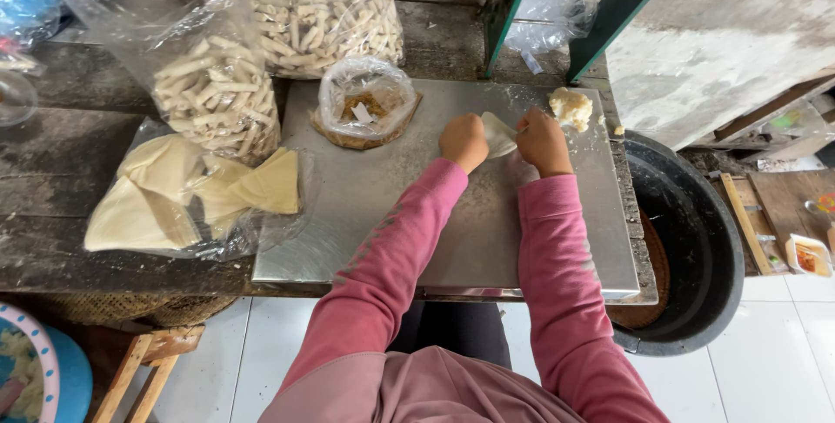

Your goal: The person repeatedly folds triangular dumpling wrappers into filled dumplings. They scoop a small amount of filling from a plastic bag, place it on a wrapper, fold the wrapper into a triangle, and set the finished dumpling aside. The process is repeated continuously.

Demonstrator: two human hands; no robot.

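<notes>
On the metal sheet [417,214] over the table [61,188], left hand [464,140] and right hand [543,139] both pinch a thin pale wrapper [498,133] between them. Dough lump [571,107] just beyond right hand. Farther back: filling bag [365,103], bags of rolled sticks [217,97].

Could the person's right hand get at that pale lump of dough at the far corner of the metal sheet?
Probably yes. The right hand sits on the thin wrapper, and the lump of dough lies just beyond it on the metal sheet, with only bare metal between them.
</notes>
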